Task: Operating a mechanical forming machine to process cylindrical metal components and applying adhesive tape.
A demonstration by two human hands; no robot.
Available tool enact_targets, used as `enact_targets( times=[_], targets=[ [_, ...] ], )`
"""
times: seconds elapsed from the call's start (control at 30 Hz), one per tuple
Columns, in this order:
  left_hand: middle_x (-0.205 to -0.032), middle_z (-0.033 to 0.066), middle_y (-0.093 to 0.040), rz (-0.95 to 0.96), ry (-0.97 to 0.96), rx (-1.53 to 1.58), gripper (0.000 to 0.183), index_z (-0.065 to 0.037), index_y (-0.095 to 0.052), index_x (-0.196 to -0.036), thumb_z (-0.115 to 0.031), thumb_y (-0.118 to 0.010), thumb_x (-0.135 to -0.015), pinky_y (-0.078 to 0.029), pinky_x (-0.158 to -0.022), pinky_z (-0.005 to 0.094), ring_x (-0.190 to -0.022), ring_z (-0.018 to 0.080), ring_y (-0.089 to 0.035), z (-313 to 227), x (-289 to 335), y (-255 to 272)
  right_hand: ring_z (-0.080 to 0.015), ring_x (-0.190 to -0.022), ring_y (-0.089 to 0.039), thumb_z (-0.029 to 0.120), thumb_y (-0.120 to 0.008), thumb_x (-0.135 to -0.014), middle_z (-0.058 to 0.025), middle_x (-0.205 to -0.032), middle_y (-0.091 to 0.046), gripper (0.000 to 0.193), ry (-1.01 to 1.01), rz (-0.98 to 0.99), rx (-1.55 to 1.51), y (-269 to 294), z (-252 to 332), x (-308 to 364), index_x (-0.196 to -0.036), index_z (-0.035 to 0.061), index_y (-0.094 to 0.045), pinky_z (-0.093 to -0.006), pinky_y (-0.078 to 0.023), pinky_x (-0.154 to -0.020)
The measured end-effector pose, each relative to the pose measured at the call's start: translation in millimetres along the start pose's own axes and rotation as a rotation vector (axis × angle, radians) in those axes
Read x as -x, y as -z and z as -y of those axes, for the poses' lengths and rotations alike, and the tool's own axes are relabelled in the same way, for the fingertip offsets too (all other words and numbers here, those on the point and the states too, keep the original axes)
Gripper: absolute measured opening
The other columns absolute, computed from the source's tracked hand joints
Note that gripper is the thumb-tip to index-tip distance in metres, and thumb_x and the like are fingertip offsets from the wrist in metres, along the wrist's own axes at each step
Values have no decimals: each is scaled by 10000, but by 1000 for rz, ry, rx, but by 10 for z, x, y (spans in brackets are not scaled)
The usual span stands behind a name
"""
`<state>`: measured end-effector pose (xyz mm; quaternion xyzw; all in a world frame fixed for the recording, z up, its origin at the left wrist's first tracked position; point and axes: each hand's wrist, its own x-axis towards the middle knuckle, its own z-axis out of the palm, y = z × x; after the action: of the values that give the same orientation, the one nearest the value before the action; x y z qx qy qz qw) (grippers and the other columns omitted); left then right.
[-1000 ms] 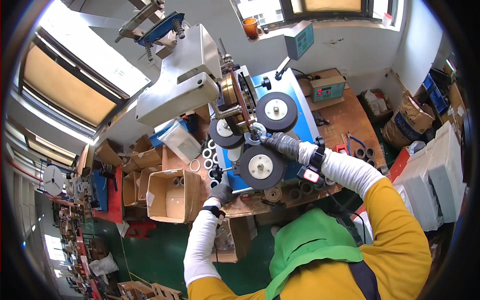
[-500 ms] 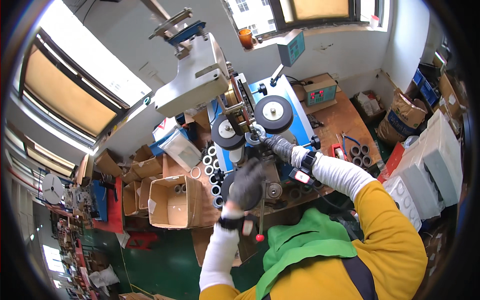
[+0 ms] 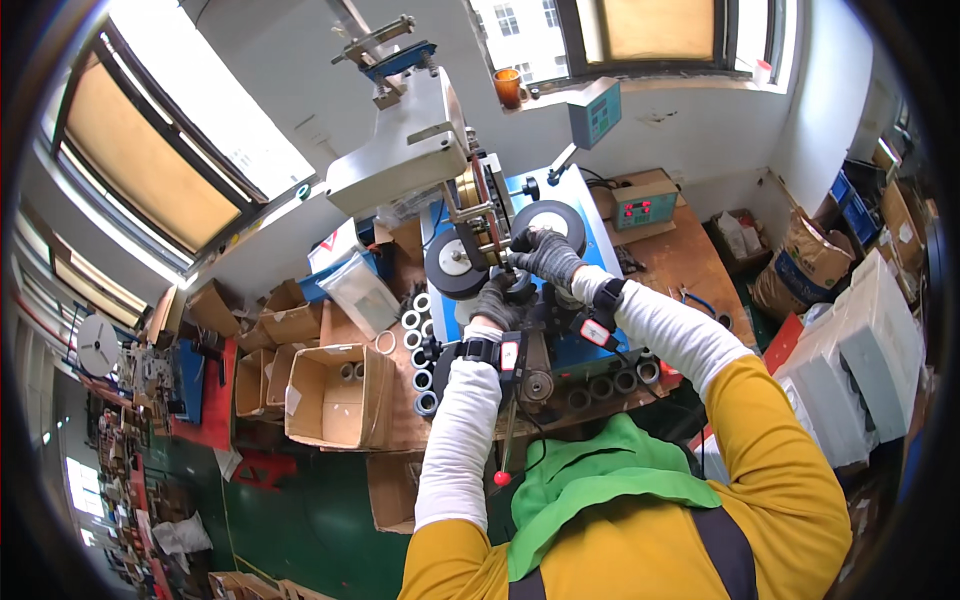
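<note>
Both of my hands wear dark grey gloves and meet at the middle of a winding machine [image 3: 395, 150]. My left hand [image 3: 494, 303] is closed just in front of the rollers, beside a small dark round piece [image 3: 519, 288]; its grip is mostly hidden. Slightly farther and to the right, my right hand [image 3: 546, 256] has its fingers bent in toward the metal ring guide [image 3: 487, 228]. What its fingertips pinch is covered. A black left roller [image 3: 454, 262] stands beside the guide. My right hand partly covers the black right roller [image 3: 550, 215].
Several pale rings [image 3: 411, 320] line the bench left of the machine, beside an open cardboard box [image 3: 335, 405]. More grey rings [image 3: 601, 388] sit along the front edge. A red-ended lever [image 3: 502, 478] sticks out toward me. A display box [image 3: 645, 208] stands at the right.
My left hand has moved forward from the machine's front to the rollers. My right hand has shifted slightly farther, over the right roller, and the ring seen between the rollers is now covered.
</note>
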<state>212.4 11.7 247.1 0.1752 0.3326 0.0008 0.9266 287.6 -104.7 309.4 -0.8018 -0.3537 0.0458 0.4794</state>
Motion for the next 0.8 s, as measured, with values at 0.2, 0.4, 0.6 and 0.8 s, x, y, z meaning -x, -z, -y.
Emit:
enact_targets(
  times=[0.2,0.4,0.6,0.8],
  targets=[
    [-955,149,-567,10,-37,-41,255,-135,-494,-1037,-108,-519,-785,-490,-711,494,-824,320,-571,91,-35,90,-208,-699,-584,221,-676,-694,-99,-733,-606,239,-10,135,-259,-165,-161,-113,-799,36,-566,-324,-449,-671],
    [-954,184,-544,-44,-130,-18,306,-54,-454,-1059,-108,-480,-758,-482,-739,517,-845,344,-559,329,204,113,-159,-710,-572,146,-643,-697,-90,-746,-616,255,146,407,-115,39,7,106,-906,22,-566,-289,-453,-687],
    [-1014,193,-499,-20,-310,-37,369,-28,-430,-1105,-22,-441,-736,-470,-782,539,-905,358,-539,782,674,115,-79,-653,-491,243,-625,-781,-17,-668,-556,215,-292,488,-340,192,-181,397,-819,44,-551,-266,-426,-585],
    [-987,135,-512,-54,-487,-140,356,-43,-457,-1080,-29,-504,-728,-525,-699,435,-861,282,-555,1100,600,219,-73,-624,-506,262,-476,-883,17,-704,-571,237,-280,500,-550,-39,-72,245,-845,49,-573,-247,-427,-565]
  ],
)
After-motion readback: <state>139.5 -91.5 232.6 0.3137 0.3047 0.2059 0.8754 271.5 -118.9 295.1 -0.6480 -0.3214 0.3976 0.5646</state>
